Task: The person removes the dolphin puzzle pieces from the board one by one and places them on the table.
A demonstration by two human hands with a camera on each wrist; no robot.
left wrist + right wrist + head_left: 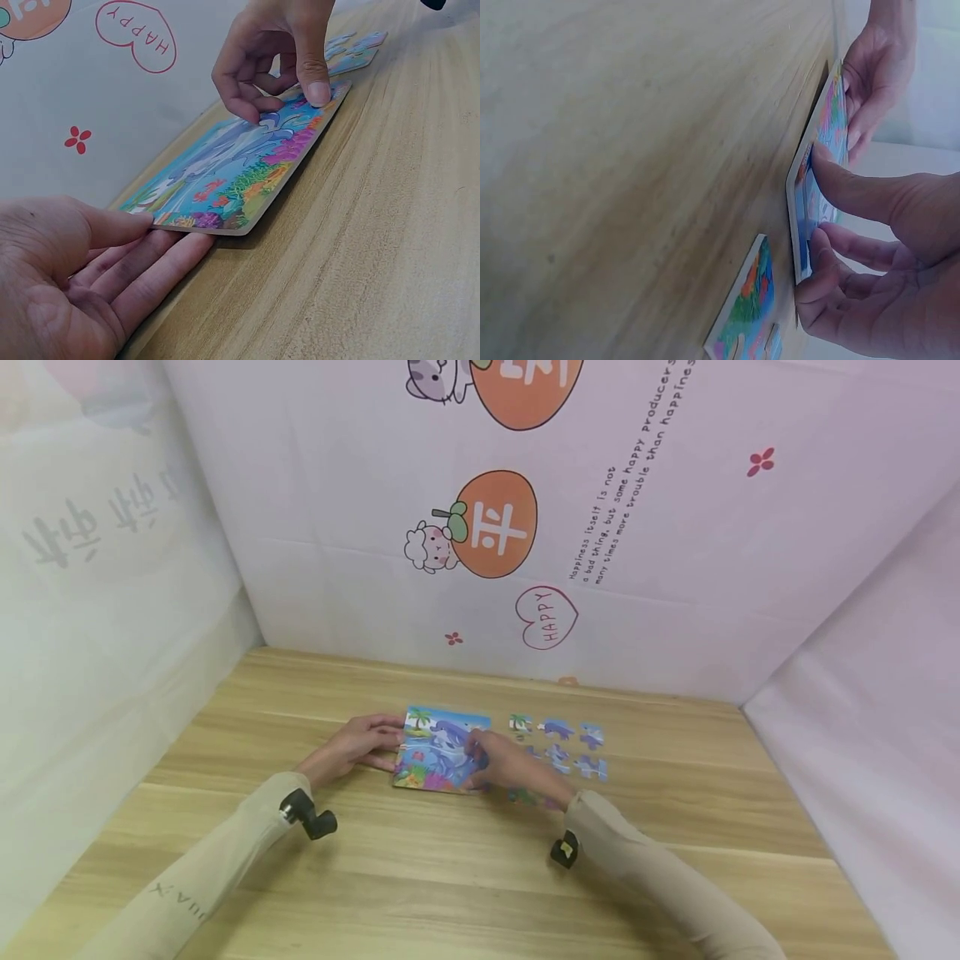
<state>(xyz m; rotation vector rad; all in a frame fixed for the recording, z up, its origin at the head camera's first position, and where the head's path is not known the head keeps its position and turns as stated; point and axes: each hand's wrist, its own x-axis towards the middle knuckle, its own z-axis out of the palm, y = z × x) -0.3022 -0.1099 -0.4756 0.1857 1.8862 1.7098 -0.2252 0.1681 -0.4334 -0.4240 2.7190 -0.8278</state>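
Note:
A rectangular puzzle board (435,753) printed with dolphins, a palm and coral lies in front of me. My left hand (365,743) holds its left edge, thumb on top and fingers (161,277) underneath. Over the board's right end, my right hand (513,764) has its thumb (855,191) and bent fingers on a puzzle piece (808,202) by the lower right corner. That piece is largely hidden by the hand. Loose puzzle pieces (557,730) lie in rows right of the board, partly behind my right forearm.
The wooden table (420,885) runs back to a white printed cloth (337,602), with cloth also hanging on both sides. A coral-patterned loose piece (746,304) lies close to the board's right edge. Black wrist cameras (309,814) sit on both sleeves.

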